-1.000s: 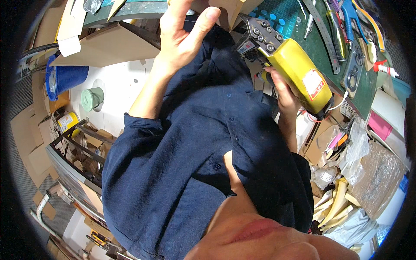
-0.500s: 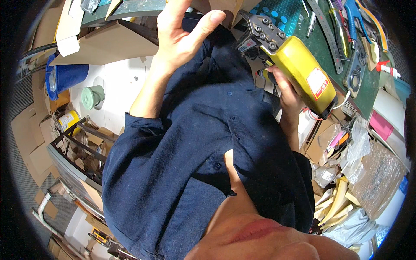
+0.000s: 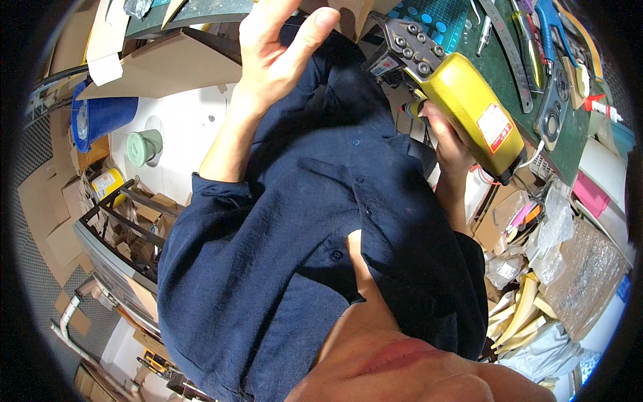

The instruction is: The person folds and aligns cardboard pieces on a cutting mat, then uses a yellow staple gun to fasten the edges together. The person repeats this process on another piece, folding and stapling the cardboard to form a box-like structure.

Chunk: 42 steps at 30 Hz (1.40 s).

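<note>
My right hand point(image 3: 450, 137) is wrapped round the lower part of a yellow tool point(image 3: 472, 100) with a bolted metal head. Its bulky yellow body tilts, the steel head point(image 3: 414, 48) toward the upper left and a black end toward the lower right. A yellow and dark grip with a red tip point(image 3: 410, 109) shows beside my fingers. At the top edge, my left hand point(image 3: 274, 63) is raised with thumb and fingers apart. Nothing shows in it, though its fingertips run out of the picture.
A green worktop point(image 3: 569, 157) at the right bears a steel ruler point(image 3: 507, 53), a cutting mat point(image 3: 450, 15) and several hand tools. Cardboard point(image 3: 174, 70) juts out at the upper left. Below it stand a blue bin point(image 3: 114, 120) and a pale green pot point(image 3: 142, 149). Wrapping scraps lie lower right.
My left hand has shifted slightly left, its thumb moving left too. The yellow tool has moved a little to the right with my right hand, which keeps its hold.
</note>
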{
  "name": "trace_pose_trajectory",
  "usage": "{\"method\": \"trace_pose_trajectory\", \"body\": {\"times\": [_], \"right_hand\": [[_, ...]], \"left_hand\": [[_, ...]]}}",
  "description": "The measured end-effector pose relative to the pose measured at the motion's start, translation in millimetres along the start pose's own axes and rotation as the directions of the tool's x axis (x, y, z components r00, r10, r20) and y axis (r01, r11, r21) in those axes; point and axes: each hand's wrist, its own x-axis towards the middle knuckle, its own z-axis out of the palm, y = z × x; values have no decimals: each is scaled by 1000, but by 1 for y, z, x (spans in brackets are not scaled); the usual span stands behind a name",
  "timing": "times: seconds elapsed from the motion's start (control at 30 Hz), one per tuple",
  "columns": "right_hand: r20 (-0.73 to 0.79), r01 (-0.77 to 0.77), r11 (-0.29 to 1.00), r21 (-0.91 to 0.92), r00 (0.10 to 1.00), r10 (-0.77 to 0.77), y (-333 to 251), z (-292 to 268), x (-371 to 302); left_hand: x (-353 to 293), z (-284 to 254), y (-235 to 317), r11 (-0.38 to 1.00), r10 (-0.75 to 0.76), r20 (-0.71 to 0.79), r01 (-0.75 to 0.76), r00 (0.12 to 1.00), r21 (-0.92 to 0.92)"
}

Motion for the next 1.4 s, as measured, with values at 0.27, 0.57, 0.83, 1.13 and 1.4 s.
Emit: {"method": "trace_pose_trajectory", "body": {"times": [0.27,0.57,0.83,1.13,1.4], "right_hand": [[-6,-98,969,227,995,102,19,9,-8],[4,-164,931,326,985,172,28,16,-13],[9,-147,949,279,989,151,29,15,-12],[27,-152,957,245,988,151,27,14,-12],[38,-152,944,293,988,147,23,15,-9]], "left_hand": [[3,-6,0,995,1,50,-6,999,102],[1,-3,-2,998,20,22,-22,1000,56],[1,-2,-3,998,36,16,-37,999,57],[1,-2,-2,999,18,23,-19,1000,47],[1,-4,-1,996,15,35,-18,999,85]]}}
